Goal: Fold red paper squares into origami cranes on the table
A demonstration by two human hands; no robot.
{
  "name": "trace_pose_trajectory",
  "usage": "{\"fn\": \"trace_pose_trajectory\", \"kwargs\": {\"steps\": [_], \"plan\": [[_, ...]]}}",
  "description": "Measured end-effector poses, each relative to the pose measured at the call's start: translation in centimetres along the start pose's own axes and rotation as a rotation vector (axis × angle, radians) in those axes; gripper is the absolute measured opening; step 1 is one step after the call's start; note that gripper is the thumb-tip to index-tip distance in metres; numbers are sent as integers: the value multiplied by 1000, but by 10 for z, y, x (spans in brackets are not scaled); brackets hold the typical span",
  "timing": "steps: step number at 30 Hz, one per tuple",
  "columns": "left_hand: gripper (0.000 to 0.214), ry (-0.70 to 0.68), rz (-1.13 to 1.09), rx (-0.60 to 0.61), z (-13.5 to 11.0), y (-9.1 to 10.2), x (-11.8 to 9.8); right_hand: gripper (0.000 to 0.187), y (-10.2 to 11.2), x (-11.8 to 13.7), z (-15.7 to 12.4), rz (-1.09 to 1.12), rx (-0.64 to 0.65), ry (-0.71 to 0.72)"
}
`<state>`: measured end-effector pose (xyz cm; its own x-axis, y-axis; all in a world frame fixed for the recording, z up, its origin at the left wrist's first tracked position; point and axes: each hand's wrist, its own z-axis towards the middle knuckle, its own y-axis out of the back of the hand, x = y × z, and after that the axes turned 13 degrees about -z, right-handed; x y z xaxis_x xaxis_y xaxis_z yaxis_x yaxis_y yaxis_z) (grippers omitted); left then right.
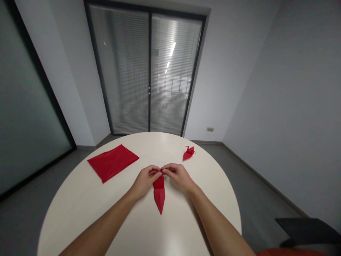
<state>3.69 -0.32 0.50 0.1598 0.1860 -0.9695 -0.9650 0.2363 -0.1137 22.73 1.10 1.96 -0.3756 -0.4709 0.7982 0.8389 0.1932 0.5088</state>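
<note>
On the round cream table, left hand and right hand pinch folded red paper; beyond the far edge stand blinds and a pale wall.

Dim light leaves soft glare on the near table

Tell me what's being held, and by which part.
Left hand and right hand both pinch the folded red paper at its far end.
</note>
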Motion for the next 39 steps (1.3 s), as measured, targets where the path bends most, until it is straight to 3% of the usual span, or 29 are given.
{"fn": "trace_pose_trajectory", "kwargs": {"steps": [11, 29, 33, 36, 39], "plan": [[21, -15, 104, -21, -1, -3, -6, 23, 1, 4, -1, 57, 3, -31], [21, -40, 40, -23, -1, -4, -3, 28, -5, -8, 0, 47, -14, -25], [37, -33, -2, -123, 1, -1, 2, 28, -2, -12, 2, 42, -77, -20], [40, -14, -23, -166, 3, 3, 5, 36, 1, -13, 0, 18, -57, -52], [44, 8, -53, -130, 4, 6, 5, 50, 1, -14, -3, -7, 41, -97]]}}
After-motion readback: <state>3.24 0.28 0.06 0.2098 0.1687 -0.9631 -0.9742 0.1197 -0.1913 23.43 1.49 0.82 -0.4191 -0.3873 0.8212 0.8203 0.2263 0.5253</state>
